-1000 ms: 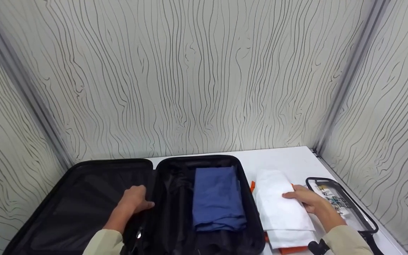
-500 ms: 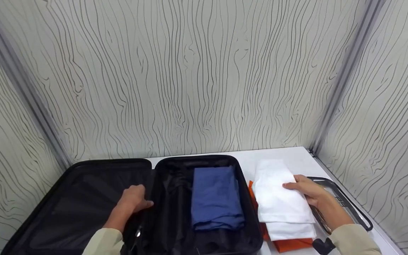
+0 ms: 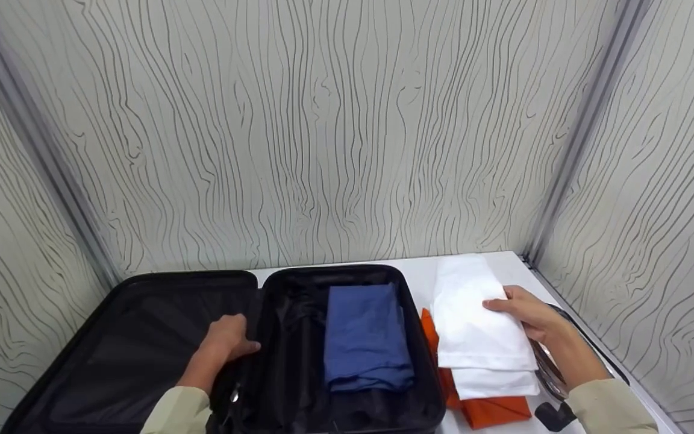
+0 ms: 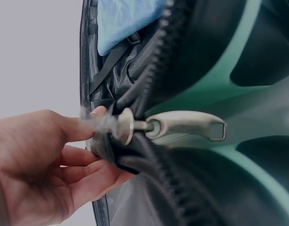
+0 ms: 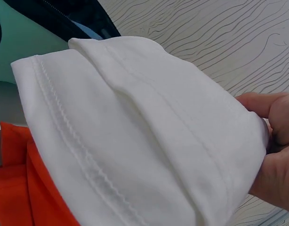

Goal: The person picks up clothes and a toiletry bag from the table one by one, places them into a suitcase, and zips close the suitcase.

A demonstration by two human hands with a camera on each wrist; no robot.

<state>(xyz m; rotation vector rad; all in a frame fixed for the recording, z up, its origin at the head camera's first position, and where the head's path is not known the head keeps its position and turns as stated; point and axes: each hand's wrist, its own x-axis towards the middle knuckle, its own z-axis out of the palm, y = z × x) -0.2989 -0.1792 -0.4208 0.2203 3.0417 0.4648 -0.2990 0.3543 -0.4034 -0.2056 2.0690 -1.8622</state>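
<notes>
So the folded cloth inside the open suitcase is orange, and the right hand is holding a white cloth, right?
Not quite: the folded cloth inside the open suitcase is blue, not orange, as the head view shows. The rest is right: the right hand is holding a white cloth.

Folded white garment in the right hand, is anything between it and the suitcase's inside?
Only the suitcase's right rim stands between the folded white garment, pinched by the right hand, and the inside; the orange cloth lies lower, partly beneath.
</notes>
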